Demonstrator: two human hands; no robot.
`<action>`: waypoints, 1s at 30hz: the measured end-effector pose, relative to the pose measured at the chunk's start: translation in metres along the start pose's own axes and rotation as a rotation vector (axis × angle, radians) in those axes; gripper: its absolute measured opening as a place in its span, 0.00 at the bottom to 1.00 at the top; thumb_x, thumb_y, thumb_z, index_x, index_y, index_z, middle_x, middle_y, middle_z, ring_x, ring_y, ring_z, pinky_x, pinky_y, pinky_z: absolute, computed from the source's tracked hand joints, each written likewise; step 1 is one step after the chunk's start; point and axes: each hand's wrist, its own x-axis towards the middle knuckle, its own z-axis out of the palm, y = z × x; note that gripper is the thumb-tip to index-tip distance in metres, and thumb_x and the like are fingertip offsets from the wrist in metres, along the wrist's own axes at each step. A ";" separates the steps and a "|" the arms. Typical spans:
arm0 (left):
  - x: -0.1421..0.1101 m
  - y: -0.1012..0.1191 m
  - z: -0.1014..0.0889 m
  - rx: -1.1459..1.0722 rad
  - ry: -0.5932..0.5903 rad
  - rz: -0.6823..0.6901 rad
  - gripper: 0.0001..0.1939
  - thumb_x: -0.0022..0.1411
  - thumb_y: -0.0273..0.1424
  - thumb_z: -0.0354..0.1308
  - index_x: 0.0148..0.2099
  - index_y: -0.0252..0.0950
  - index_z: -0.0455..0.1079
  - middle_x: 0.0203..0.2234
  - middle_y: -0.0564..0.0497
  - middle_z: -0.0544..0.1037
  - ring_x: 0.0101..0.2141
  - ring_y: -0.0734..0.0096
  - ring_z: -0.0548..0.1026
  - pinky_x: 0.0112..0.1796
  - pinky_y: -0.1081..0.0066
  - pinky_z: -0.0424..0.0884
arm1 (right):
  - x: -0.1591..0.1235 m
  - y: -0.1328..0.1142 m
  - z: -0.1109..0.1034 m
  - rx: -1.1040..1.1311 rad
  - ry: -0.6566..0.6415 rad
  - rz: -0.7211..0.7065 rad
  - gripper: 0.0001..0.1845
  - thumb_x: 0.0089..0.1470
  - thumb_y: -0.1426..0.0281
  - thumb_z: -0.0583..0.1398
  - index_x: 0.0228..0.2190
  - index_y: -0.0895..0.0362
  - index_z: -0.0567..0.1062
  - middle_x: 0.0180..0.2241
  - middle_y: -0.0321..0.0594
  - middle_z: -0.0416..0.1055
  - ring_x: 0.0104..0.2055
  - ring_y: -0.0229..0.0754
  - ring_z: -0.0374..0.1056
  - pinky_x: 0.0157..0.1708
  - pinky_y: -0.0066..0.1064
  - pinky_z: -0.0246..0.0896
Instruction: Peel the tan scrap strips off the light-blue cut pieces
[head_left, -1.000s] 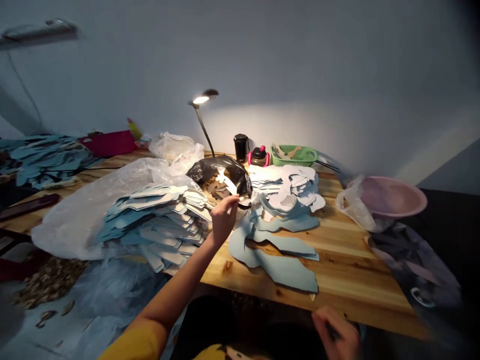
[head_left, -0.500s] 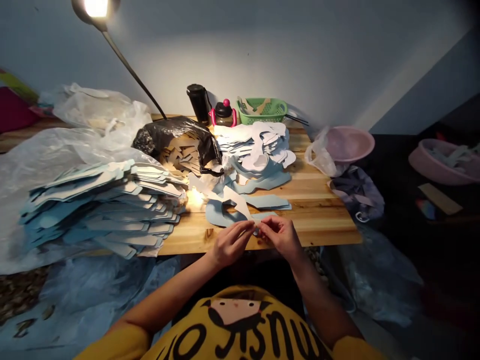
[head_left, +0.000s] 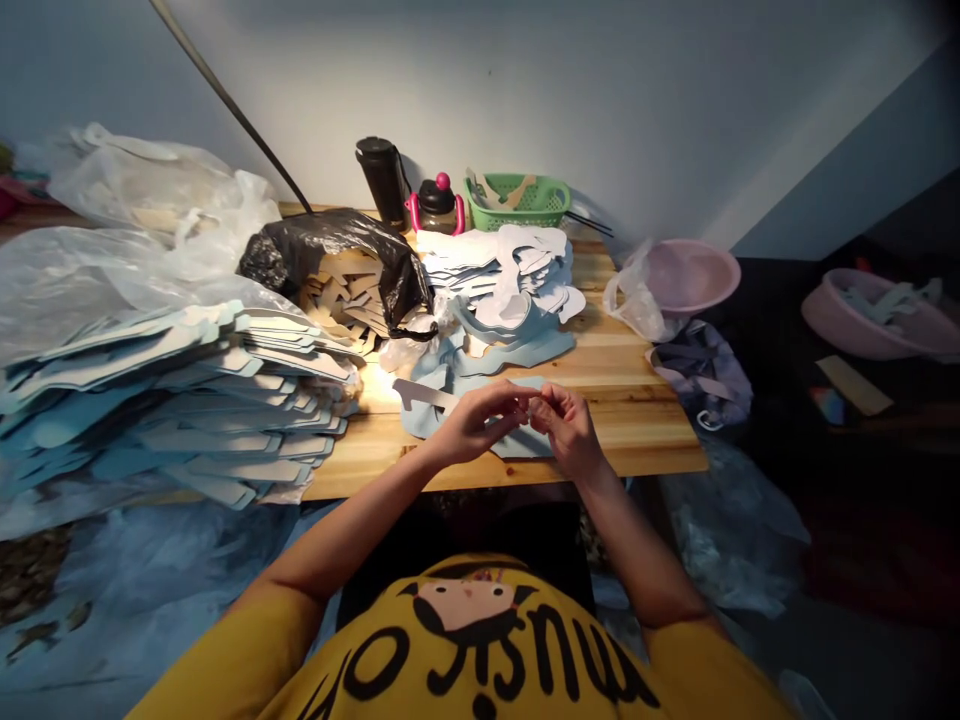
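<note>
My left hand is over the near part of the table, its fingers bent toward my right hand. A pale flat cut-out piece runs behind it, with one end sticking out to the left; its gripped part is hidden. My right hand meets the left fingertips in a pinch; what lies between its fingers is too small to make out. Light-blue cut-out pieces lie beneath and beyond the hands, partly covered by them. Behind those is a pile of white cut-outs.
A large stack of blue-and-white pieces lies at the left. A black plastic bag holds brown scraps. Behind stand a black flask, a pink-handled bottle and a green basket. A pink basin is at the right.
Both hands have moved up and slightly to the right, away from the table's front edge. The pale piece has shifted with them and shows less. The camera view has tilted slightly down.
</note>
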 end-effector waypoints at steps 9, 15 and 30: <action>0.014 -0.001 -0.002 -0.098 0.086 -0.001 0.10 0.64 0.36 0.62 0.43 0.34 0.72 0.32 0.46 0.78 0.33 0.68 0.79 0.37 0.69 0.78 | 0.017 0.000 0.011 0.277 0.123 0.074 0.26 0.46 0.54 0.71 0.19 0.55 0.65 0.15 0.26 0.56 0.18 0.30 0.51 0.19 0.24 0.54; 0.022 -0.007 -0.024 0.154 0.461 0.168 0.05 0.58 0.31 0.67 0.32 0.36 0.77 0.33 0.48 0.79 0.35 0.71 0.77 0.34 0.72 0.76 | 0.039 -0.005 -0.018 0.504 0.376 0.155 0.22 0.42 0.57 0.73 0.28 0.54 0.70 0.26 0.29 0.68 0.20 0.26 0.56 0.16 0.17 0.54; 0.025 0.006 -0.021 0.068 0.815 0.056 0.09 0.54 0.34 0.71 0.35 0.35 0.78 0.26 0.51 0.81 0.26 0.73 0.79 0.31 0.74 0.78 | 0.028 -0.021 -0.042 -1.290 0.353 -0.435 0.30 0.46 0.45 0.66 0.39 0.56 0.73 0.39 0.48 0.61 0.45 0.54 0.61 0.49 0.46 0.63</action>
